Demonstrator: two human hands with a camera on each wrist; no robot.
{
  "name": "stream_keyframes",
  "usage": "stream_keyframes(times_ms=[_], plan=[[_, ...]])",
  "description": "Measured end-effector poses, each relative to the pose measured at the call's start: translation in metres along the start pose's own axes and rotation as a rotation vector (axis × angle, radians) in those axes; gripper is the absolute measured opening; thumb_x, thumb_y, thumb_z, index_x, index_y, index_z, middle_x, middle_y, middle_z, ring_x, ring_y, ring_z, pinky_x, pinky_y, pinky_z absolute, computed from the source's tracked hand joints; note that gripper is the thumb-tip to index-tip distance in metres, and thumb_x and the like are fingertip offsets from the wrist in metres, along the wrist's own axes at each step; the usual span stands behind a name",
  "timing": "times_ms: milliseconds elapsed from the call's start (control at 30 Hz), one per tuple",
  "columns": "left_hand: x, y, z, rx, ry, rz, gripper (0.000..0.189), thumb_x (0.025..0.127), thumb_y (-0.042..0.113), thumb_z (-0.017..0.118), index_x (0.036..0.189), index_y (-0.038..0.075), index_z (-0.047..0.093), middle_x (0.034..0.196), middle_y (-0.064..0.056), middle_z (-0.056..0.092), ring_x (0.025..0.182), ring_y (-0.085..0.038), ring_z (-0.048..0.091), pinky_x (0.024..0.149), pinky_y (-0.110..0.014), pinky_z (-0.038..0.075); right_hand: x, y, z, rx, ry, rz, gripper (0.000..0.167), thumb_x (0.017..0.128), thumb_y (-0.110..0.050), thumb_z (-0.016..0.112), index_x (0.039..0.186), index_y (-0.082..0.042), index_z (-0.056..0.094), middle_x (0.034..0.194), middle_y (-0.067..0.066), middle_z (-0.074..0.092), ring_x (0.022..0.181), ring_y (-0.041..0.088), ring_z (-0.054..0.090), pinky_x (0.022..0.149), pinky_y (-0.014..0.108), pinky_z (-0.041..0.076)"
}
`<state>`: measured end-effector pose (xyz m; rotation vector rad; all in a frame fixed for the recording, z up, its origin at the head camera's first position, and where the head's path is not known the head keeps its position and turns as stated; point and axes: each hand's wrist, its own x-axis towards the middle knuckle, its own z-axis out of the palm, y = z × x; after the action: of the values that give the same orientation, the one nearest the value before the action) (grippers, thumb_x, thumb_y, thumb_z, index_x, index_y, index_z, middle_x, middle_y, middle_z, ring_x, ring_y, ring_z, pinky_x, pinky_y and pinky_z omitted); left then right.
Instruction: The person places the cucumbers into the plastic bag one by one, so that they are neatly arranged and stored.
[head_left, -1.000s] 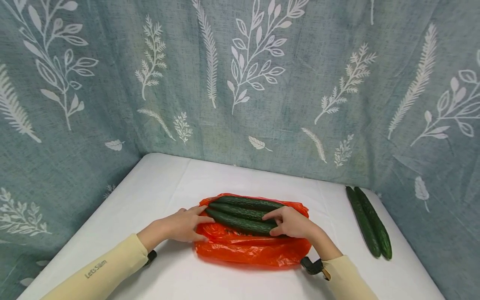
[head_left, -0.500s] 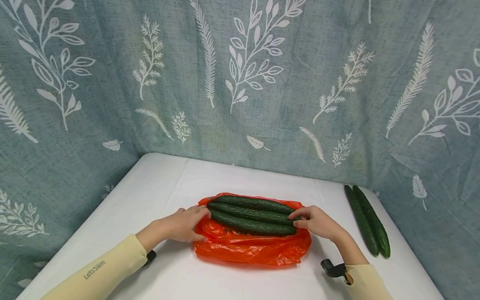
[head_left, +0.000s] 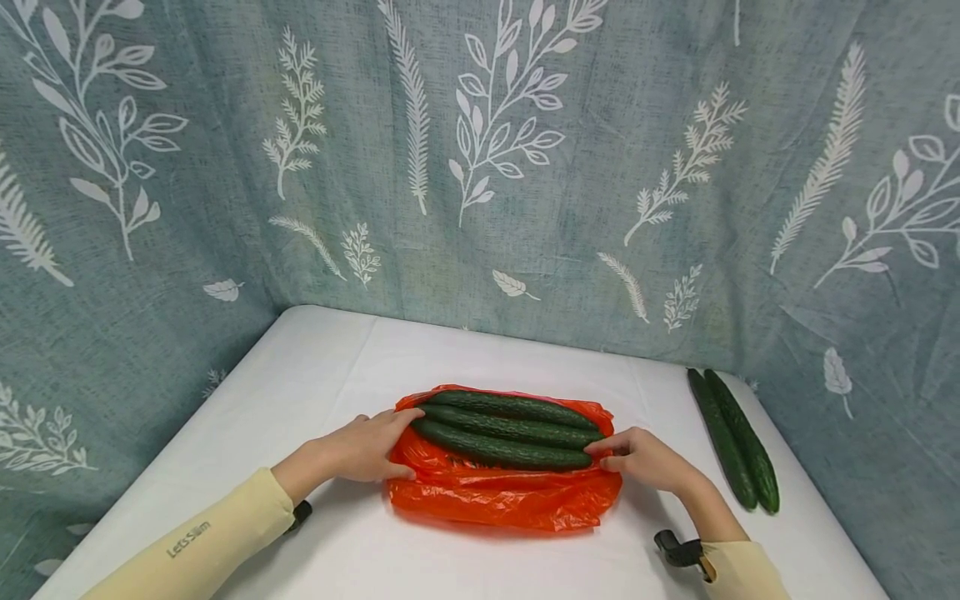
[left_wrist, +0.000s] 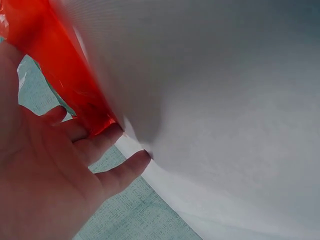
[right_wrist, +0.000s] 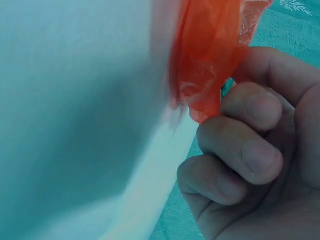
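Note:
Three dark green cucumbers lie side by side in the mouth of a red plastic bag. My left hand rests against the bag's left end, index fingertip by the cucumber ends and thumb on the bag's near side. In the left wrist view, the fingers of the left hand stay fairly straight, some against the red film. At the opposite end my right hand pinches the bag's edge beside the cucumber tips. Its other fingers curl toward the palm in the right wrist view, where the bag hangs past them.
Two more cucumbers lie together near the right edge of the white table. A blue-green curtain with white leaf prints hangs behind the table and along its sides.
My right hand has moved right, from on top of the cucumbers to the bag's right end, uncovering their right tips. The left hand has hardly moved.

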<state>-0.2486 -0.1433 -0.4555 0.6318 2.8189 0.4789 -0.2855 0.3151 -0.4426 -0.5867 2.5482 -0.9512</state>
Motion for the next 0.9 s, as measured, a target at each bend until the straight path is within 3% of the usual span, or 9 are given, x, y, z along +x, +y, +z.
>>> stream_keyframes(times_ms=[167, 500, 900], plan=[[0.001, 0.0, 0.0, 0.014, 0.02, -0.013, 0.092, 0.085, 0.059, 0.072, 0.157, 0.019, 0.032, 0.155, -0.007, 0.045, 0.143, -0.029, 0.042, 0.113, -0.06, 0.033, -0.001, -0.002, 0.0, -0.055, -0.013, -0.025, 0.031, 0.094, -0.008, 0.066, 0.123, -0.009, 0.073, 0.125, 0.017, 0.069, 0.08, 0.012, 0.052, 0.063, 0.025, 0.043], [0.003, 0.0, 0.002, 0.025, 0.035, -0.029, 0.091, 0.085, 0.066, 0.067, 0.156, 0.018, 0.034, 0.153, -0.007, 0.048, 0.14, -0.029, 0.045, 0.112, -0.058, 0.035, -0.003, 0.002, 0.006, -0.144, 0.015, 0.014, 0.026, 0.094, -0.016, 0.069, 0.115, -0.003, 0.075, 0.101, 0.005, 0.073, 0.078, 0.015, 0.055, 0.064, 0.026, 0.046], [0.002, 0.001, 0.001, 0.055, 0.051, -0.009, 0.09, 0.087, 0.065, 0.067, 0.156, 0.016, 0.035, 0.151, -0.008, 0.049, 0.139, -0.028, 0.047, 0.109, -0.057, 0.038, 0.004, -0.001, 0.01, -0.275, 0.075, 0.067, 0.025, 0.09, -0.039, 0.075, 0.076, -0.018, 0.072, 0.063, -0.008, 0.058, 0.058, 0.008, 0.046, 0.053, 0.024, 0.037]])
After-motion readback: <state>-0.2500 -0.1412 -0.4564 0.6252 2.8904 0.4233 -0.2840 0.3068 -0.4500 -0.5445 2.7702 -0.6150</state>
